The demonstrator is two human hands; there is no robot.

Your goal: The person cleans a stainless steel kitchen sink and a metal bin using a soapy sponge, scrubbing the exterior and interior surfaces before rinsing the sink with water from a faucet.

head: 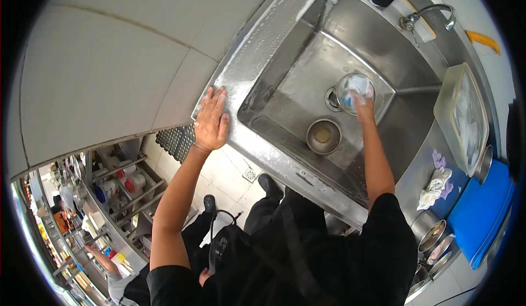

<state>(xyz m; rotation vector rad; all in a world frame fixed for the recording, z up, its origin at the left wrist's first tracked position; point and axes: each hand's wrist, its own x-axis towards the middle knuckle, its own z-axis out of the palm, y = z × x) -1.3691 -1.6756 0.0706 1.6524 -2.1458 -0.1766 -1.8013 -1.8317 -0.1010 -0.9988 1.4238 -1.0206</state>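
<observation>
My left hand (pixel 211 121) lies flat on the wet, sudsy corner of the stainless steel sink's rim (pixel 271 151), with no object in it. Inside the basin, my right hand (pixel 363 102) reaches into a round bowl (pixel 344 104) and presses a soapy cloth or sponge (pixel 358 84) in it; suds hide the exact kind. That bowl partly covers the drain (pixel 332 99). A smaller round metal bowl (pixel 324 136) stands apart on the basin floor, nearer to my body, with some cloudy liquid at its bottom.
A chrome faucet (pixel 431 12) is at the upper right. Right of the basin are a translucent plastic container (pixel 462 117) with suds, crumpled cloths (pixel 435 186), a blue plastic object (pixel 481 211) and metal containers with scraps (pixel 431 234). A tiled wall (pixel 102 71) borders the left; another person's arm (pixel 100 256) shows at lower left.
</observation>
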